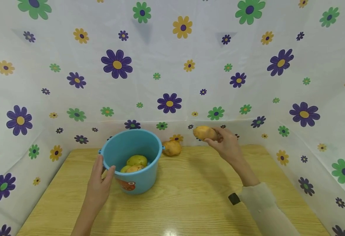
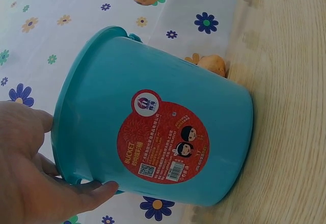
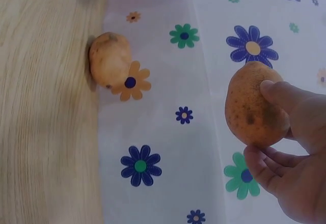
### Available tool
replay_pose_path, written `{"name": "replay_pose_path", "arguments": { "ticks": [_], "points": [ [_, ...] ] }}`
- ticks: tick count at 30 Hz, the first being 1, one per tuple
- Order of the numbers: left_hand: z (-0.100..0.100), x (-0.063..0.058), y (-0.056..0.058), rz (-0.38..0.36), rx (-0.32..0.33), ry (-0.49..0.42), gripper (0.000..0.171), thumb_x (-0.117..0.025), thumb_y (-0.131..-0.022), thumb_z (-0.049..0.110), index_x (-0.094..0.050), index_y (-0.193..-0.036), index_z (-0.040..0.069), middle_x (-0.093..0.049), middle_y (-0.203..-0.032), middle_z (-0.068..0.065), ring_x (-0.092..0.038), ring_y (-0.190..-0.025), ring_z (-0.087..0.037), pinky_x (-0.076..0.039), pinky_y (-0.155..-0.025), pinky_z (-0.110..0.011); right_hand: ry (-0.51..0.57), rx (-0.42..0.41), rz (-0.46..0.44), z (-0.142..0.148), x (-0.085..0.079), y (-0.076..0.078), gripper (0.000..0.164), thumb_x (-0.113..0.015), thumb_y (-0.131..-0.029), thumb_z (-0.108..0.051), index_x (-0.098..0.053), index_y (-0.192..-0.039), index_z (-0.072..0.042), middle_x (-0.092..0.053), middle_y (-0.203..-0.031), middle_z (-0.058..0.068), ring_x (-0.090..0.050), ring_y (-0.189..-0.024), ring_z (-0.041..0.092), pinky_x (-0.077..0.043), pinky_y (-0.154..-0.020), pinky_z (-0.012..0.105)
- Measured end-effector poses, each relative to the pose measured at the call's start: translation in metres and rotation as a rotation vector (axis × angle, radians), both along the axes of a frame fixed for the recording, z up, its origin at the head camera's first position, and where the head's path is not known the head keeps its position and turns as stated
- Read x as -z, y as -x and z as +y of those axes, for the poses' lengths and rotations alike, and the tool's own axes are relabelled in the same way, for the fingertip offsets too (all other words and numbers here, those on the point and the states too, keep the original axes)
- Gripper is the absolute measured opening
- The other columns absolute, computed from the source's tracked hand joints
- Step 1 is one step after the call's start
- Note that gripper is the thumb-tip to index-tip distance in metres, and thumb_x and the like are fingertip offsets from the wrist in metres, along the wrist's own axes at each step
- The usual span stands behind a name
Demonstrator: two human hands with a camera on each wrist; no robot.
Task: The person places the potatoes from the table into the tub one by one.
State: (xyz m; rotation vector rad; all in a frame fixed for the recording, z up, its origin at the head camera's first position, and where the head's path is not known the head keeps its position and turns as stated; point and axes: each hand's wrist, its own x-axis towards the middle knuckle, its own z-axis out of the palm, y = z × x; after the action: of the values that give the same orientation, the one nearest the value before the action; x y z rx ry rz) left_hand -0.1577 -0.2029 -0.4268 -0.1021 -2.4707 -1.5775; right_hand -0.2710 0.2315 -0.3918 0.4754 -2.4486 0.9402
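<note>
A blue plastic bucket [image 1: 144,180] with a red label stands upright on the table. Its near left rim is in the grip of my left hand [image 1: 98,186], thumb on the outer wall in the left wrist view. Inside the bucket lie several potatoes [image 1: 136,160], greenish and tan. My right hand [image 1: 228,146] holds another potato [image 1: 204,132] up in the air, right of the bucket. Thumb and fingertips pinch this brown-spotted potato [image 3: 254,107] in the right wrist view. One more potato [image 1: 172,148] sits on the table just behind the bucket's right side.
The wooden table [image 1: 187,196] reaches back to a white flower-printed sheet [image 1: 149,88], which hangs behind it and along both sides. A small black block [image 1: 234,198] is attached at the right sleeve cuff [image 1: 256,195].
</note>
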Motion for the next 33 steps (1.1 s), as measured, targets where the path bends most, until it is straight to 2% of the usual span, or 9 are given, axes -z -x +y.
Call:
{"name": "replay_pose_path", "arguments": {
  "ticks": [10,17,25,33],
  "points": [
    [-0.001,0.0,0.001,-0.012,0.004,0.011,0.078,-0.047,-0.112,0.029,0.006,-0.164,0.004,0.007,-0.171,-0.02,-0.016,-0.151,-0.052,-0.034,-0.112,-0.066,0.023,-0.077,-0.027,-0.031,-0.009,-0.002,0.05,-0.083,-0.091,-0.02,-0.066,-0.131,0.002,-0.067,-0.113,0.019,-0.066,-0.09,0.03,-0.059,-0.075,0.04],
    [-0.002,0.002,0.002,-0.018,0.008,0.013,0.079,-0.047,-0.112,0.029,0.007,-0.164,0.004,0.009,-0.171,-0.02,-0.015,-0.151,-0.052,-0.034,-0.112,-0.065,0.005,-0.096,-0.027,-0.059,-0.016,-0.003,0.048,-0.084,-0.09,-0.025,-0.069,-0.13,-0.002,-0.069,-0.112,0.016,-0.067,-0.088,0.03,-0.06,-0.074,0.036],
    [-0.001,0.001,0.004,-0.007,0.015,0.013,0.079,-0.047,-0.112,0.031,0.007,-0.164,0.003,0.009,-0.17,-0.02,-0.016,-0.151,-0.054,-0.033,-0.112,-0.067,0.038,-0.173,0.002,-0.09,-0.021,-0.002,0.045,-0.085,-0.089,-0.023,-0.07,-0.127,-0.003,-0.069,-0.108,0.013,-0.065,-0.089,0.024,-0.063,-0.076,0.039],
    [0.001,-0.002,-0.001,0.015,0.007,0.007,0.079,-0.046,-0.112,0.033,0.005,-0.165,0.005,0.006,-0.171,-0.02,-0.017,-0.15,-0.055,-0.034,-0.11,-0.067,0.082,-0.262,-0.037,-0.127,-0.023,-0.005,0.047,-0.085,-0.089,-0.023,-0.069,-0.129,-0.004,-0.067,-0.114,0.011,-0.061,-0.095,0.022,-0.063,-0.081,0.04]
  ]
}}
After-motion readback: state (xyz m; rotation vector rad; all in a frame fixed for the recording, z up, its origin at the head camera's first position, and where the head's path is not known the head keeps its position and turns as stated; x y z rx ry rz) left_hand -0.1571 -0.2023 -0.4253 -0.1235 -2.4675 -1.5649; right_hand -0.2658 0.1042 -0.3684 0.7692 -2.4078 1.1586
